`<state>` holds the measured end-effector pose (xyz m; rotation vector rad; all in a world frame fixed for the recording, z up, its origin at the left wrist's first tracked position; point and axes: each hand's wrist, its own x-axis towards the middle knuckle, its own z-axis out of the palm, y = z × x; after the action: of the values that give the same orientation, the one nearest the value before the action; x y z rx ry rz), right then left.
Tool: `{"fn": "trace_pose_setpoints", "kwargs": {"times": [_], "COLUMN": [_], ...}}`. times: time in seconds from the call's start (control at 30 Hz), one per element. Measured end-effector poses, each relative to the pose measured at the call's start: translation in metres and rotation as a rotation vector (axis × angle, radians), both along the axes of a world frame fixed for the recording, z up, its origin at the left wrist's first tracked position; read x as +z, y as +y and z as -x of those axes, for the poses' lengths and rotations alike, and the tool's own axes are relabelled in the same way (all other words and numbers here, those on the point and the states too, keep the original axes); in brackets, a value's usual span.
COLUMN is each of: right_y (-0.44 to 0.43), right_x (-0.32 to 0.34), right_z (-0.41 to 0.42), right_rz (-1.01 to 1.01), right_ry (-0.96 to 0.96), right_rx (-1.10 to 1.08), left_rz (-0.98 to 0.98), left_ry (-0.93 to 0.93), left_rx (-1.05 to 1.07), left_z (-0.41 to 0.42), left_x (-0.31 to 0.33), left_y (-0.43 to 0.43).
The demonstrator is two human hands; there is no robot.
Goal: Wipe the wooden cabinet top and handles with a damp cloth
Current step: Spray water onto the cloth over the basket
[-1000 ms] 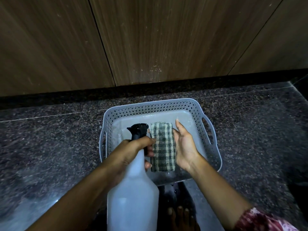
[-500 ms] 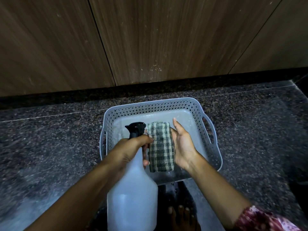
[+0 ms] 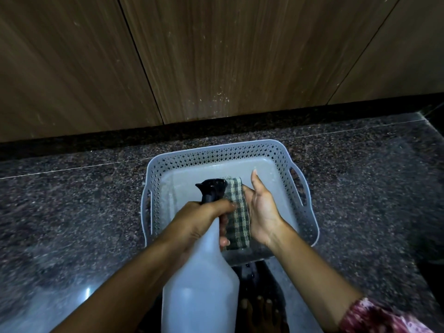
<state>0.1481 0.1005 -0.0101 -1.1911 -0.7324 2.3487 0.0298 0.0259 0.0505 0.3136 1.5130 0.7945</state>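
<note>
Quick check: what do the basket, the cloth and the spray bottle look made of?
Basket: grey moulded plastic, matte, with perforated walls. Cloth: woven fabric in a green-and-cream check, probably cotton. Bottle: translucent white plastic; trigger head looks like glossy black plastic.

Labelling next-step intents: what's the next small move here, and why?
Probably squeeze the trigger: the left hand grips the spray bottle with its black nozzle beside the checked cloth, which the right hand carries over the grey basket. Wiping the cabinet needs it damp.
</note>
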Motion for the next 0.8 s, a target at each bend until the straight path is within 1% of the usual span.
{"fn": "trace_pose_setpoints", "kwargs": {"times": [0.07, 0.13, 0.3, 0.37, 0.47, 0.53, 0.63, 0.7, 0.73, 0.8], "right_y": [0.000, 0.000, 0.003, 0.002, 0.003, 0.004, 0.006, 0.005, 0.003, -0.002], "right_x": [0.002, 0.002, -0.001, -0.002, -0.004, 0.000, 0.003, 0.002, 0.002, 0.004], "right_z": [0.000, 0.000, 0.000, -0.001, -0.005, -0.011, -0.033, -0.051, -0.059, -0.070], "right_rz": [0.019, 0.024, 0.005, 0.018, 0.076, 0.138, 0.175, 0.166, 0.173, 0.194], "right_ry": [0.010, 0.018, 0.017, 0.006, 0.014, 0.023, 0.109, 0.209, 0.261, 0.316], "right_rx": [-0.002, -0.013, 0.004, -0.004, -0.022, -0.041, -0.154, -0.275, -0.314, -0.348], "left_rz": [-0.008, -0.030, -0.011, -0.013, -0.084, -0.161, -0.378, -0.580, -0.640, -0.668], "left_ry": [-0.083, -0.106, 0.014, 0.008, -0.004, 0.091, 0.397, 0.520, 0.566, 0.641], "left_rx": [-0.001, 0.006, 0.031, 0.043, 0.046, 0.041, 0.067, -0.032, -0.099, -0.139], "left_z": [-0.005, -0.009, -0.010, -0.008, 0.001, 0.012, 0.029, 0.032, 0.031, 0.034], "left_x": [0.002, 0.003, -0.003, 0.000, 0.009, 0.010, 0.005, 0.001, -0.002, -0.016], "left_y": [0.000, 0.000, 0.004, 0.005, 0.010, 0.021, 0.027, 0.019, 0.013, 0.009]}}
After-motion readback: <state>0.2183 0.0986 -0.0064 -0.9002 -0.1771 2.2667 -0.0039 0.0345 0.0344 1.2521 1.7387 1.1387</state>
